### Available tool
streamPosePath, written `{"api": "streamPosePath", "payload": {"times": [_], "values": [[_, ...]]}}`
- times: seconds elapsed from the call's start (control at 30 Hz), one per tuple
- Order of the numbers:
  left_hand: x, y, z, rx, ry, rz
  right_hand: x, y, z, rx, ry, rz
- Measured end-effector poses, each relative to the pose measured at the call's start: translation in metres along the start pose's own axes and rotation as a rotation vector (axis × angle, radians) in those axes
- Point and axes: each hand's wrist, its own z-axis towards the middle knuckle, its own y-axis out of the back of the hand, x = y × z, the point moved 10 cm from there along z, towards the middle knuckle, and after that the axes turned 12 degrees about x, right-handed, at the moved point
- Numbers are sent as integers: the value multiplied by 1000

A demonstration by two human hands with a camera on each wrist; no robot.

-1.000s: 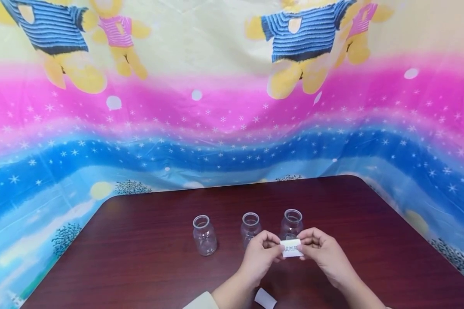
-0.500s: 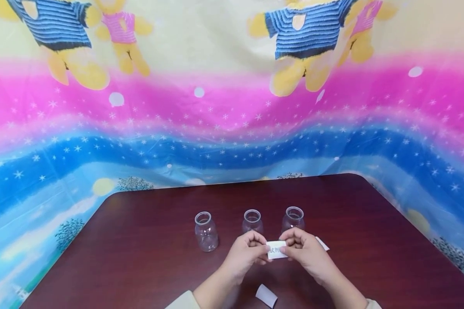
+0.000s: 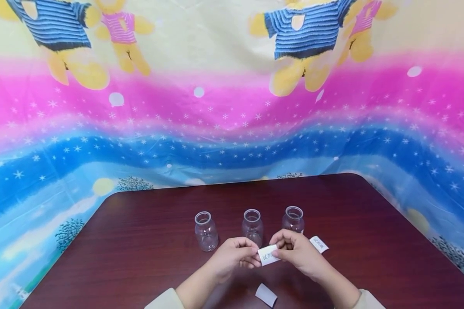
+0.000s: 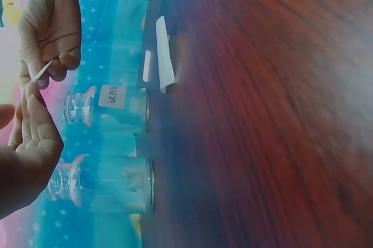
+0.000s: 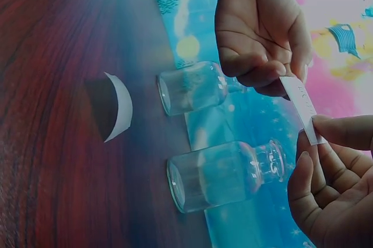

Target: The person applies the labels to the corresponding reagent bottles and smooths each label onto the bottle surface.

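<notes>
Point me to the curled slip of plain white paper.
In the head view, the curled slip lies on the table near the bottom edge, right of centre, below the label pinched by the right hand.

"What were the hands doing?"

"Above the table [image 4: 262, 114], the right hand [image 4: 53, 25] pinched a small white slip [image 4: 44, 69], and the left hand [image 4: 32, 150] had its fingertips at the other end."

"What stood below?"

"A labelled glass bottle [image 4: 131, 119] and a second glass bottle [image 4: 113, 185], upright, short of the table's far edge. The white label [image 4: 112, 96] bore dark characters."

"Anything else?"

"A bent white piece [image 4: 164, 56] lay farther from that edge than the bottles; a smaller white piece [image 4: 147, 66] showed beyond it. Behind hung a snowflake-patterned cloth [image 4: 102, 29]."
</notes>
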Motion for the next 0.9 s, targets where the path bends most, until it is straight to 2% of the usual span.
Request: {"api": "streamPosePath", "payload": {"times": [0.23,0.5,0.9], "values": [[5,1,-3,46,24,9,0,-4,3,18,20,-25],[8,0,-5,55,39,11,-3,-9,3,43,39,-6],[10,-6,-4,106,45,-30,-8,-12,4,61,10,5]]}}
